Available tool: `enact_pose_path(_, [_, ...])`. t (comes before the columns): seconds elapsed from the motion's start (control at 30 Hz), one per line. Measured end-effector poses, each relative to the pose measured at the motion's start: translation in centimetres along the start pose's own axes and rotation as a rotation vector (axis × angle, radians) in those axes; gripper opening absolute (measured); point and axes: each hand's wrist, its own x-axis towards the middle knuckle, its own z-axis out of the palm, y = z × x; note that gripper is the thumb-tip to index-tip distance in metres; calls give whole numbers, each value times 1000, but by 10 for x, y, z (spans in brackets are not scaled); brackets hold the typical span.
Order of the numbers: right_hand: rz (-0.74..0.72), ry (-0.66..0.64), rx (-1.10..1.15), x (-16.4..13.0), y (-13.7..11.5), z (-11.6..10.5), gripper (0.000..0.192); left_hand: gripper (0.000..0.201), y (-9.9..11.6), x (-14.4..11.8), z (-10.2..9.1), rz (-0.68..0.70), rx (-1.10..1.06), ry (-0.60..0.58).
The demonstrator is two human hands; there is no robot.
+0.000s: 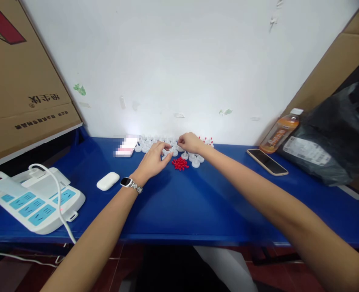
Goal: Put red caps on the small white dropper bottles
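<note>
My left hand [155, 159] hovers low over the left part of a group of white plastic caps [195, 163] with round bases and narrow nozzles. Its thumb and fingers are apart, with white caps showing between and beyond them; I cannot tell whether they touch one. My right hand [190, 142] reaches in among the caps from the right, thumb and forefinger pinched together beside a cap. Whatever is in that pinch is too small to make out. In front of the caps lies a pile of small red tips [180, 164]. Several caps behind my right wrist carry red tips [211, 139].
A white earbud case [108, 181] and a power strip [39, 205] with a white cable lie left on the blue table [179, 211]. At right are a phone [267, 161], an orange drink bottle [279, 132] and a black plastic bag [328, 138]. A cardboard box [24, 81] stands left.
</note>
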Motion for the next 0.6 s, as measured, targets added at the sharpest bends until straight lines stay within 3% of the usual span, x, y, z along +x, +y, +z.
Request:
enact_pose_path(0.27, [-32, -9, 24, -8, -3, -3, 19, 26, 5, -1, -1, -16, -24, -32])
enact_pose_path(0.6, [44, -41, 1, -3, 11, 2, 17, 27, 3, -1, 1, -23, -23, -69])
